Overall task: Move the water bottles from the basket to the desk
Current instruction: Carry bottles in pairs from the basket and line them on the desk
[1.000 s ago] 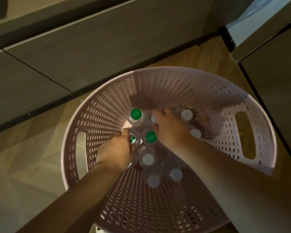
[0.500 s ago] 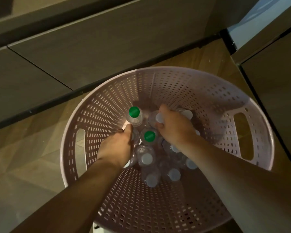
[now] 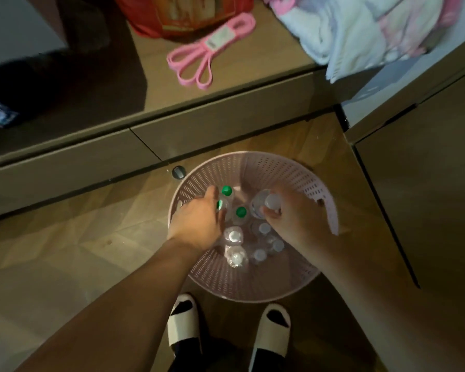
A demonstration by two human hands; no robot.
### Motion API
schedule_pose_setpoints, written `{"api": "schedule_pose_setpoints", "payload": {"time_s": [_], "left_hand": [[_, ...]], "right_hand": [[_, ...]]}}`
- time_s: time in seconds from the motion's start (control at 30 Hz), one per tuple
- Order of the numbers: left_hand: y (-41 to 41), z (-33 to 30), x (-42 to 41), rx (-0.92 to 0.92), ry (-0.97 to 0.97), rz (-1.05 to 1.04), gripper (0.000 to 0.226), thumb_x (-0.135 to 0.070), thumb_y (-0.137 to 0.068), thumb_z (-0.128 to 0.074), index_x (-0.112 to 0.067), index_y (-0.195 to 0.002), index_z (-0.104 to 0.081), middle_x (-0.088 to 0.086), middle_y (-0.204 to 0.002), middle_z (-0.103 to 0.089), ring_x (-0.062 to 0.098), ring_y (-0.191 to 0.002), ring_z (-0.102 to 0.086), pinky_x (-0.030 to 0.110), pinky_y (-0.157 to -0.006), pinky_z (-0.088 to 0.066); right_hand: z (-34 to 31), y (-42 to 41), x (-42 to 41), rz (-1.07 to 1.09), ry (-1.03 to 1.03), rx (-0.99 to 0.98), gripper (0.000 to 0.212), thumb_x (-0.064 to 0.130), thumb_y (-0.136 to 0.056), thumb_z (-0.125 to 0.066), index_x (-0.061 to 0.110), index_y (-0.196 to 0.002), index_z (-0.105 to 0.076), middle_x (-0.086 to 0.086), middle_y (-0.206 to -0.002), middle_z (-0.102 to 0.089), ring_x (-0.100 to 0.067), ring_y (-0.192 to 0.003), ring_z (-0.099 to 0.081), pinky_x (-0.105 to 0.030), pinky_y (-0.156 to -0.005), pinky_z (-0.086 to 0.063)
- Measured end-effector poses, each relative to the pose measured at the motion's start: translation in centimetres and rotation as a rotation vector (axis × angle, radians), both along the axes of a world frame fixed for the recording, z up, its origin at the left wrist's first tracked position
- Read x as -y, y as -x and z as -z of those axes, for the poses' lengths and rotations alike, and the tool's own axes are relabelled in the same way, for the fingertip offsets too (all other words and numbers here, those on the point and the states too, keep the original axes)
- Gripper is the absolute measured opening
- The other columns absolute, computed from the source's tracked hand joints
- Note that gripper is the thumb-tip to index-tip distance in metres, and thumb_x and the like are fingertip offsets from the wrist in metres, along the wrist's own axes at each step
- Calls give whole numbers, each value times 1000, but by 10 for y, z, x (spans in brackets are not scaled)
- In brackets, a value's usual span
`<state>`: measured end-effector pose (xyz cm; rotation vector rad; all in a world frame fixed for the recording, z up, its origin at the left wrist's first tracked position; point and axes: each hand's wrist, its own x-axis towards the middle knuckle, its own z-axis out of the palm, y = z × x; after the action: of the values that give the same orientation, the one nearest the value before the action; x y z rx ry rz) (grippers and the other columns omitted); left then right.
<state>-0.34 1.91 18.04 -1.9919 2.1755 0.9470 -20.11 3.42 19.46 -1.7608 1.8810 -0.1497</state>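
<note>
Head view, looking down: a pink perforated laundry basket (image 3: 301,280) stands on the wooden floor before a desk (image 3: 247,76), holding upright water bottles (image 3: 234,237) with white and green caps. The right hand (image 3: 293,218) has its fingers clamped on a white-capped bottle (image 3: 263,205) at the neck, raised above the others; the left hand (image 3: 196,221) has its fingers curled around a green-capped bottle (image 3: 222,206) among the rest. On the desk lie a pink resistance band (image 3: 207,52), a red bag (image 3: 177,14) and folded cloth (image 3: 360,30); slippered feet (image 3: 271,334) stand just beside the basket.

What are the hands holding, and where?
The right hand holds a white-capped water bottle by its neck. The left hand grips a green-capped bottle; exact hold hidden.
</note>
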Motion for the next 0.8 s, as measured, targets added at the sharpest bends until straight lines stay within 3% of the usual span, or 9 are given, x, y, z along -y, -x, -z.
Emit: {"api": "schedule_pose_setpoints", "payload": {"time_s": [0.13,0.27,0.37,0.5,0.63,0.67,0.73,0.77,0.8], "left_hand": [[-3,-85,-12,-32,36,-22,29,-33,-97,-52,-25,-121,-39,4,-96,-67,22,-82,-64,40,-72,-56],[-12,-177,-41,-24,59,-77,27,-36,-98,-50,-21,-118,-39,9,-96,-67,30,-83,-65,44,-69,-55],[-23,-236,-68,19,82,-128,25,-34,-99,-47,-19,-117,-40,11,-100,-66,31,-87,-64,38,-66,-49],[-57,-290,-104,102,123,-89,23,-33,-99,-48,-17,-114,-42,11,-101,-64,29,-88,-63,35,-62,-39],[-104,-312,-134,153,146,-165,25,-30,-98,-53,-13,-115,-45,10,-101,-67,25,-87,-65,31,-64,-45],[-119,-315,-141,153,143,-203,25,-30,-97,-54,-13,-115,-47,9,-100,-67,24,-85,-65,30,-64,-46],[-151,-318,-154,134,117,-296,24,-29,-96,-55,-13,-113,-51,8,-97,-66,22,-82,-63,29,-64,-45],[-168,-319,-161,138,106,-330,23,-30,-96,-54,-14,-112,-53,7,-97,-66,21,-81,-61,29,-65,-44],[-186,-320,-167,150,107,-357,23,-31,-97,-51,-15,-113,-54,7,-98,-65,20,-81,-59,29,-65,-42]], "right_hand": [[-88,-2,-19,-21,4,2,27,34,-91,-67,23,-112,-54,13,-72,-49,4,-60,-46,-10,-54,-29],[-181,-10,-42,-66,-8,-17,36,37,-90,-68,21,-119,-54,13,-86,-57,-1,-68,-55,-11,-55,-39],[-240,-22,-55,-131,-44,-39,36,41,-91,-65,21,-118,-53,8,-91,-59,-5,-70,-55,-16,-55,-41],[-291,-50,-69,-222,-78,-41,35,42,-89,-68,22,-114,-54,9,-88,-54,-11,-79,-62,-25,-65,-54],[-315,-92,-79,-301,-87,-110,38,41,-87,-70,25,-118,-54,12,-94,-57,-8,-81,-57,-17,-61,-42],[-320,-106,-79,-349,-165,-43,39,41,-87,-70,26,-119,-54,13,-95,-57,-9,-84,-59,-17,-62,-42],[-330,-140,-84,-488,-591,314,39,46,-87,-68,29,-119,-53,10,-99,-61,-15,-94,-64,-25,-70,-52],[-328,-157,-84,-555,-662,386,40,53,-87,-65,29,-117,-53,7,-100,-64,-17,-93,-64,-33,-78,-56],[-333,-176,-82,-562,-593,271,40,57,-86,-65,29,-112,-54,4,-97,-65,-17,-88,-64,-40,-81,-57]]}}
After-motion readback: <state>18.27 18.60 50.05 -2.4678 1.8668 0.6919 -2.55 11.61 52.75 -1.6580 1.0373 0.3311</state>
